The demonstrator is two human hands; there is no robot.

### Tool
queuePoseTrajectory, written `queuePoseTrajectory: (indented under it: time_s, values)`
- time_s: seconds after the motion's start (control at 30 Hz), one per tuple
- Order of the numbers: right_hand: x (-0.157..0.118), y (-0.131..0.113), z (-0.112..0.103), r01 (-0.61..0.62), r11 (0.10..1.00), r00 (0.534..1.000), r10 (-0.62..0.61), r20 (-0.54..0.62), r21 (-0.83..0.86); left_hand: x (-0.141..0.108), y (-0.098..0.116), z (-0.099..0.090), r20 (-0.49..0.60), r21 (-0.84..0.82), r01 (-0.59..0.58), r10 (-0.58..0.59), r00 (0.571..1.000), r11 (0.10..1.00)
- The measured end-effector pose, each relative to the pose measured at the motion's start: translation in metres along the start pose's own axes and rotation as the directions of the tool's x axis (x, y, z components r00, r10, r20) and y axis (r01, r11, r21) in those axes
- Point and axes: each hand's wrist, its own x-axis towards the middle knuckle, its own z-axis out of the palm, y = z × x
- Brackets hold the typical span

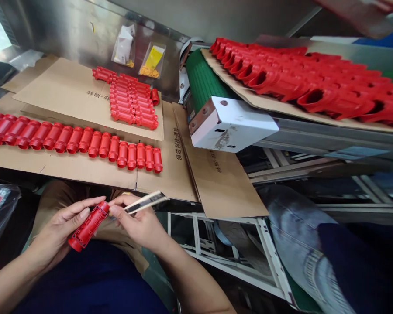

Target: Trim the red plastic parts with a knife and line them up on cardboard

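My left hand (pixel 57 231) is closed around a red plastic tube (pixel 89 226), tilted over my lap. Thin dark outlines of a cut-out pattern show on the tube's upward side, and its lower end has a wider collar. At the tube's upper end, the fingers of my right hand (pixel 134 220) pinch together, touching or almost touching it. A slim cream-and-black hand tool (pixel 147 203) sticks out of my right hand to the right; its working tip is hidden by the fingers. Beyond my hands, a long row of similar red tubes (pixel 78 138) lies on cardboard (pixel 94 168).
A stacked group of red tubes (pixel 132 100) lies on another cardboard sheet (pixel 62 87). Bags with yellow pieces (pixel 152 61) hang on the metal wall. At right, a green conveyor belt (pixel 206 74) carries many red parts (pixel 281 78). A person's jeans-clad leg (pixel 298 244) is close by.
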Motion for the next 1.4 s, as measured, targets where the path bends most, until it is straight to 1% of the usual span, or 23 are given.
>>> queuePoseTrajectory:
  time_s: [0.03, 0.07, 0.1, 0.13, 0.17, 0.2, 0.23, 0.27, 0.3, 0.33, 0.37, 0.4, 0.43, 0.47, 0.57, 0.67, 0.77, 1.1, 1.23, 1.4]
  values:
    - [0.001, 0.002, 0.004, -0.114, 0.988, 0.992, 0.106, 0.073, 0.102, -0.001, 0.000, 0.000, 0.015, -0.016, 0.005, -0.005, 1.000, 1.000]
    - [0.001, 0.004, 0.008, -0.218, 0.957, 0.972, 0.195, 0.133, 0.193, -0.002, 0.000, 0.000, 0.033, -0.036, -0.005, 0.006, 0.999, 0.999]
    - [0.001, 0.005, 0.011, -0.293, 0.921, 0.952, 0.255, 0.171, 0.256, -0.003, -0.001, 0.000, 0.048, -0.053, -0.040, 0.043, 0.998, 0.998]
    - [-0.001, 0.006, 0.014, -0.321, 0.904, 0.944, 0.281, 0.176, 0.282, -0.003, -0.003, -0.001, 0.050, -0.055, -0.098, 0.100, 0.994, 0.994]
    - [-0.003, 0.006, 0.016, -0.297, 0.918, 0.952, 0.264, 0.152, 0.262, -0.004, -0.004, -0.002, 0.031, -0.039, -0.167, 0.168, 0.985, 0.985]
    - [-0.006, 0.006, 0.017, -0.224, 0.955, 0.973, 0.206, 0.108, 0.196, -0.004, -0.006, -0.002, -0.005, -0.011, -0.233, 0.233, 0.972, 0.972]
    - [-0.009, 0.004, 0.018, -0.108, 0.990, 0.993, 0.104, 0.054, 0.091, -0.003, -0.007, -0.003, -0.051, 0.020, -0.288, 0.289, 0.956, 0.957]
    - [-0.011, 0.002, 0.017, 0.038, 0.999, 0.999, -0.038, 0.001, -0.039, -0.002, -0.008, -0.004, -0.093, 0.039, -0.325, 0.327, 0.940, 0.945]
    - [-0.014, 0.000, 0.016, 0.188, 0.967, 0.980, -0.197, -0.038, -0.171, -0.001, -0.008, -0.004, -0.127, 0.037, -0.343, 0.345, 0.930, 0.939]
    - [-0.016, -0.001, 0.014, 0.313, 0.907, 0.939, -0.341, -0.054, -0.280, 0.001, -0.009, -0.005, -0.146, 0.017, -0.348, 0.347, 0.926, 0.937]
    - [-0.018, -0.003, 0.013, 0.408, 0.844, 0.890, -0.453, -0.056, -0.348, 0.002, -0.009, -0.005, -0.154, -0.012, -0.351, 0.346, 0.926, 0.936]
    - [-0.019, -0.003, 0.012, 0.478, 0.795, 0.843, -0.534, -0.058, -0.373, 0.003, -0.009, -0.005, -0.156, -0.037, -0.350, 0.340, 0.927, 0.936]
    - [-0.019, -0.002, 0.011, 0.532, 0.761, 0.806, -0.590, -0.054, -0.370, 0.004, -0.009, -0.004, -0.161, -0.055, -0.344, 0.332, 0.930, 0.937]
    - [-0.019, -0.001, 0.011, 0.570, 0.744, 0.781, -0.623, -0.051, -0.348, 0.005, -0.009, -0.004, -0.165, -0.066, -0.336, 0.322, 0.932, 0.940]
    - [-0.018, 0.004, 0.015, 0.623, 0.733, 0.747, -0.661, -0.072, -0.273, 0.005, -0.010, -0.003, -0.131, -0.065, -0.324, 0.314, 0.940, 0.944]
    - [-0.015, 0.008, 0.020, 0.625, 0.745, 0.751, -0.655, -0.084, -0.232, 0.004, -0.010, -0.002, -0.106, -0.055, -0.336, 0.329, 0.938, 0.940]
    - [-0.013, 0.009, 0.022, 0.630, 0.748, 0.752, -0.655, -0.076, -0.210, 0.002, -0.009, 0.000, -0.115, -0.046, -0.327, 0.321, 0.940, 0.944]
    - [-0.013, 0.005, 0.020, 0.633, 0.746, 0.746, -0.659, -0.092, -0.206, 0.000, -0.006, 0.003, -0.109, -0.047, -0.306, 0.300, 0.948, 0.951]
    - [-0.015, 0.004, 0.020, 0.601, 0.773, 0.773, -0.627, -0.098, -0.204, 0.000, -0.007, 0.001, -0.092, -0.058, -0.305, 0.299, 0.950, 0.951]
    - [-0.019, 0.003, 0.022, 0.565, 0.803, 0.800, -0.589, -0.112, -0.187, 0.003, -0.012, -0.010, -0.045, -0.039, -0.307, 0.306, 0.951, 0.951]
